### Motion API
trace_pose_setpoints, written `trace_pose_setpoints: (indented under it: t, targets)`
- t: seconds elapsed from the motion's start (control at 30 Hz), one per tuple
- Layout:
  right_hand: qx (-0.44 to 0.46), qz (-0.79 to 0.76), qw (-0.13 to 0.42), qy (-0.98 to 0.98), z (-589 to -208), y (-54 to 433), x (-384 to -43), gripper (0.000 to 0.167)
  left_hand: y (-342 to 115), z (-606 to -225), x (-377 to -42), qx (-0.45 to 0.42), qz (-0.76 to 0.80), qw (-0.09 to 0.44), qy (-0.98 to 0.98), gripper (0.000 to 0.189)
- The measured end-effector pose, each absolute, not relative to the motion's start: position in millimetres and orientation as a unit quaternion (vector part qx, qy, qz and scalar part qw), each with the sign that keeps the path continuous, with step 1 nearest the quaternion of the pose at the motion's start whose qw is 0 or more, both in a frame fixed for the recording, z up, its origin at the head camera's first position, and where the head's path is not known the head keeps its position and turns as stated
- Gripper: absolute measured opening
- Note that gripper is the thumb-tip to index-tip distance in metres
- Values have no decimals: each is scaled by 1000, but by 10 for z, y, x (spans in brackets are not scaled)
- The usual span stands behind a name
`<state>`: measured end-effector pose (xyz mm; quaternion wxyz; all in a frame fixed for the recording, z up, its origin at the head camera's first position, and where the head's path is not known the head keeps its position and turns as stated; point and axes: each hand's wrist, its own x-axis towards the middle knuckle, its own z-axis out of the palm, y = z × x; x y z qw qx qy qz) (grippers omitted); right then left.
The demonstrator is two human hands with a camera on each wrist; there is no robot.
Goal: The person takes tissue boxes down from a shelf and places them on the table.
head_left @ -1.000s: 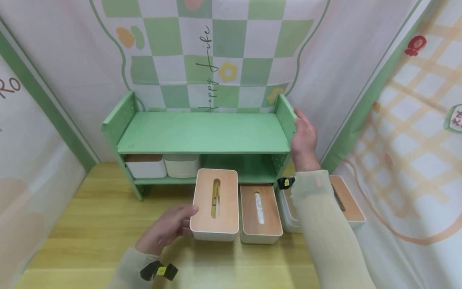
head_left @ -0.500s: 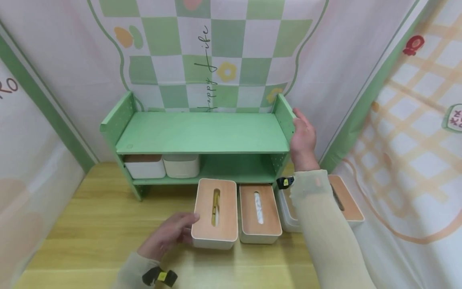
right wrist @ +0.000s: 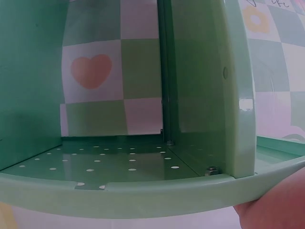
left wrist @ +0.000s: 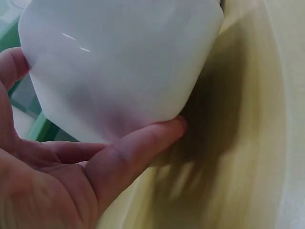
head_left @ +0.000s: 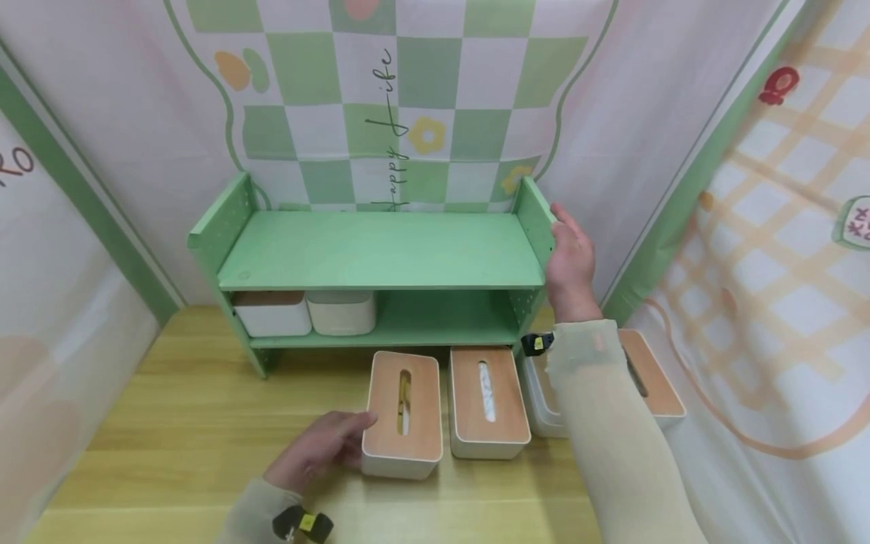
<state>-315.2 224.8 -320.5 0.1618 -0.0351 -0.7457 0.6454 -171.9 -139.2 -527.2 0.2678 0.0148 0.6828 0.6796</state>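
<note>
My left hand (head_left: 329, 446) holds a tissue box (head_left: 401, 408) with a wood-coloured slotted lid and white body, thumb at the lid's left edge. In the left wrist view, the fingers (left wrist: 143, 148) lie along the white body (left wrist: 119, 71) of this box, and a shadow falls on the table beside it. Something yellowish and white shows through its slot. My right hand (head_left: 572, 264) rests on the outer side of the right end panel of a green shelf (head_left: 381, 249); in the right wrist view only part of the hand (right wrist: 279, 205) shows at the panel's edge.
A second tissue box (head_left: 489, 404) stands just right of the held one. Further right, a clear-walled box (head_left: 544, 400) and another wood-lidded box (head_left: 652, 374) are partly behind my right sleeve. A white box (head_left: 272, 313) and a cream bin (head_left: 342, 312) sit on the lower shelf.
My left hand has brought the tissue box toward me and slightly left, away from the shelf and lower over the table. My right hand stays on the shelf's end panel.
</note>
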Motion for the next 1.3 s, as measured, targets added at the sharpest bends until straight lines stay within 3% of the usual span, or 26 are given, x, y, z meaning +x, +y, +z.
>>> trace_pose_setpoints:
  t: [0.63,0.93,1.3]
  targets:
    - [-40,666,151,-730,-3194,2230,-3134,43,-1406,-5309,-1760,-20,656,244,714,52]
    - [-43,663,156,-731,-3193,2236,-3138,43,-1383,-5252,-1820,-51,663,226,712,70]
    - [-42,640,165,-749,-3192,2237,-3137,46,-1255,-5267,-1961,-41,673,223,704,71]
